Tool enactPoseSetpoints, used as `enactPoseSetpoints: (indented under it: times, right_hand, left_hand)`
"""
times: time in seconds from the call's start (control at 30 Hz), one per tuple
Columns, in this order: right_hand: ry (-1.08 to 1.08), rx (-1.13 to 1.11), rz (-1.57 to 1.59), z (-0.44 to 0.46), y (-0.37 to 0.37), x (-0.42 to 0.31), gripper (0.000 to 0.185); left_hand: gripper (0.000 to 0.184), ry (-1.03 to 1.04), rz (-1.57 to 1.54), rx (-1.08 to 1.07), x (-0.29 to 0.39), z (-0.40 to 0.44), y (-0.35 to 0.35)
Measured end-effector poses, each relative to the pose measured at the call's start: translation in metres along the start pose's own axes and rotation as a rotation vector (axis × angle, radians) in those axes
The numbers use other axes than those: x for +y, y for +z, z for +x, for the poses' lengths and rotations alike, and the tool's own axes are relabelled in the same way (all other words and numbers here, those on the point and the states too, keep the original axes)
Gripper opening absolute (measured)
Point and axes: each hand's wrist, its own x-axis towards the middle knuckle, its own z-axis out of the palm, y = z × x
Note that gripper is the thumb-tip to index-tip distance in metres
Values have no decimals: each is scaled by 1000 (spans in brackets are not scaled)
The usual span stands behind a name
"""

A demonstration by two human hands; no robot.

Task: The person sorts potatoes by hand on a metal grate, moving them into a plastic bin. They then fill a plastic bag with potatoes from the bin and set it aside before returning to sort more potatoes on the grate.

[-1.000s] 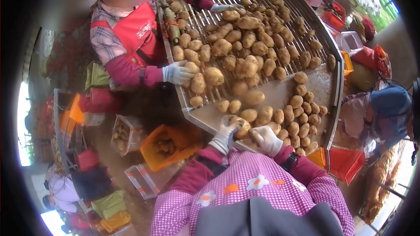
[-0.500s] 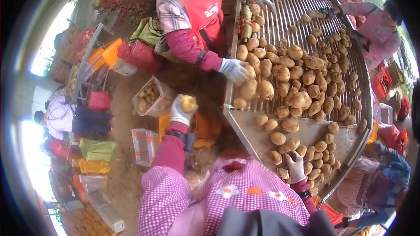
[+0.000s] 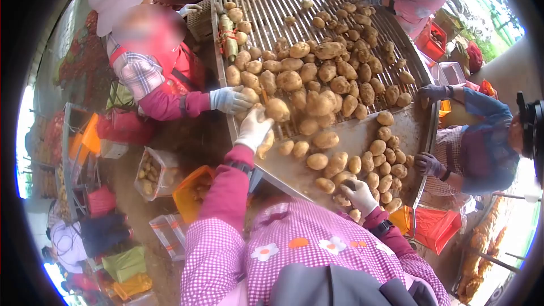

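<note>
My left hand [image 3: 253, 128], in a white glove, is at the left edge of the slatted metal sorting table [image 3: 294, 177]. Its fingers are bent beside a large potato [image 3: 277, 110], and a slightly blurred potato [image 3: 265, 145] shows against its thumb side. The palm is hidden. Over the smooth lower part of the table, my right hand [image 3: 360, 194], also gloved, has its soiled fingertips curled onto a potato [image 3: 342, 199] among several others. Part of that potato is covered by the fingers. A dense heap of potatoes [image 3: 340, 84] lies on the slats beyond.
At the left, a co-worker's gloved hand [image 3: 229, 100] rests by the potatoes, close to my left hand. Another co-worker [image 3: 481, 136] stands at the right edge. Below the table's left side are an orange crate [image 3: 187, 192] and a clear crate of potatoes [image 3: 148, 190].
My left hand has gone from over the floor crates, where it held a potato, to the table's edge. My view has turned right, and a co-worker has come to the table's right side.
</note>
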Motion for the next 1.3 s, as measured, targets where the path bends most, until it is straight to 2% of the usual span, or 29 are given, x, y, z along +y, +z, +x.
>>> enactPoseSetpoints:
  times: [0.03, 0.07, 0.13, 0.2, 0.23, 0.3, 0.33, 0.37, 0.47, 0.53, 0.57, 0.6, 0.63, 0.67, 0.73, 0.77, 0.83, 0.87, 0.9, 0.97, 1.0, 1.03, 1.1, 1.13, 1.17, 1.23, 1.27, 1.3]
  right_hand:
    - [-7, 16, -8, -6, -4, 4, 27]
    - [9, 63, -27, -14, -9, -6, 27]
    - [80, 112, 23, -32, -21, -12, 27]
    - [17, 217, -15, -44, -27, 31, 25]
    - [-35, 281, -70, -48, -27, 57, 24]
    - [139, 284, 148, -59, -30, 73, 21]
    - [228, 282, 262, -65, -33, 52, 20]
    - [243, 294, 250, -66, -33, 55, 21]
    - [183, 305, 122, -55, -28, 79, 23]
    - [67, 267, 55, -43, -25, 61, 26]
    - [160, 230, 153, -40, -26, 43, 27]
    - [218, 201, 163, -33, -25, 28, 26]
    - [139, 178, 15, -25, -26, 16, 26]
    - [160, 164, -46, -17, -27, -1, 24]
    - [56, 136, -3, 8, -25, -16, 25]
    - [-6, 109, -43, 25, -28, -23, 26]
    - [-319, 190, -233, 71, -29, -28, 34]
    - [-396, 216, -306, 93, -32, -43, 40]
    - [-481, 240, -375, 116, -35, -59, 46]
    - [-566, 281, -569, 161, -37, -87, 65]
    - [-556, 300, -646, 184, -35, -98, 70]
    - [-546, 319, -723, 203, -31, -107, 76]
    - [-524, 270, -872, 247, -19, -87, 82]
    - [-444, 222, -854, 252, -9, -84, 82]
    - [-493, 311, -782, 252, 1, -81, 79]
    - [-493, 397, -906, 250, 11, -74, 69]
    - [-480, 413, -944, 241, 16, -77, 58]
    - [-402, 285, -898, 230, 13, -81, 52]
  left_hand:
    - [59, 137, 383, -11, 24, 10, 7]
    - [73, 38, 578, -168, 58, 15, 7]
    - [79, 19, 713, -262, 63, 30, 25]
    - [84, -57, 849, -324, 61, 47, 38]
    - [89, -98, 884, -349, 67, 52, 40]
    - [79, -132, 895, -359, 66, 59, 46]
    - [77, -150, 933, -394, 73, 61, 46]
    - [76, -171, 970, -431, 79, 60, 44]
    - [72, -169, 958, -380, 77, 56, 46]
    - [72, -121, 912, -335, 62, 46, 50]
    - [73, -106, 878, -324, 54, 41, 51]
    - [79, -111, 825, -299, 52, 35, 49]
    - [86, -114, 768, -267, 50, 31, 47]
    - [86, -154, 614, -286, 45, 28, 44]
    - [84, -234, 302, -312, 36, 22, 37]
    - [88, -228, 81, -288, 23, 19, 43]
    - [95, -225, -363, -221, -15, 3, 58]
    - [93, -332, -507, -264, -22, -6, 58]
    - [90, -449, -557, -209, -10, -21, 57]
    - [87, -415, -955, -281, 41, -65, 30]
    - [79, -396, -911, -290, 44, -75, 24]
    - [65, -432, -1008, -263, 61, -90, 15]
    - [57, -551, -1140, -393, 29, -103, 11]
    - [57, -556, -1205, -386, 28, -113, 3]
    - [58, -561, -1269, -379, 33, -123, -7]
    - [56, -580, -1402, -355, 29, -140, -15]
    - [54, -590, -1469, -335, 24, -145, -17]
    - [51, -599, -1536, -312, 18, -150, -21]
